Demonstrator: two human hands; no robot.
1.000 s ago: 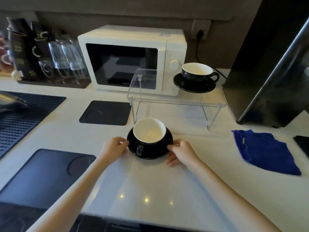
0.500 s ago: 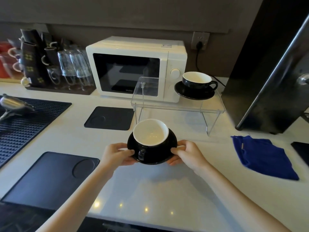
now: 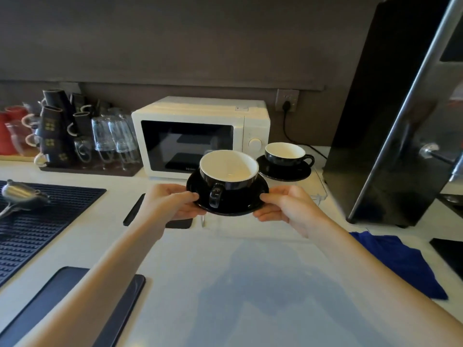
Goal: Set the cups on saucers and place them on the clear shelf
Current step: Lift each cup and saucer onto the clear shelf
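Hands hold one saucer [image 3: 226, 201] between them, lifted clear of the white counter [image 3: 250, 284]. The left hand [image 3: 172, 202] grips the saucer's left edge, thumb on top of the rim and fingers curled under it. The right hand [image 3: 285, 205] grips the right edge the same way, thumb above and fingers below. Both are closed firmly on the saucer, which sits level.

A black cup [image 3: 228, 171] with a white inside stands upright in the middle of that saucer, between the two hands, its handle turned toward the person. The cup looks empty.

Just beyond the right hand, a second cup [image 3: 285, 154] stands on its own saucer [image 3: 284, 170] on the clear shelf [image 3: 319, 194], handle pointing right. The shelf's near right corner shows beside the right thumb, and one of its clear legs is faintly visible below the held saucer.

Beyond both hands a white microwave [image 3: 200, 136] stands against the wall. Farther off past the left hand is a tray of upturned glasses [image 3: 112, 139] and dark mugs [image 3: 55, 131]. A ribbed dark mat [image 3: 37, 221] lies to the left of the left forearm. A blue cloth [image 3: 398, 261] lies on the counter just right of the right forearm, and a tall black machine [image 3: 390, 121] rises beyond it.
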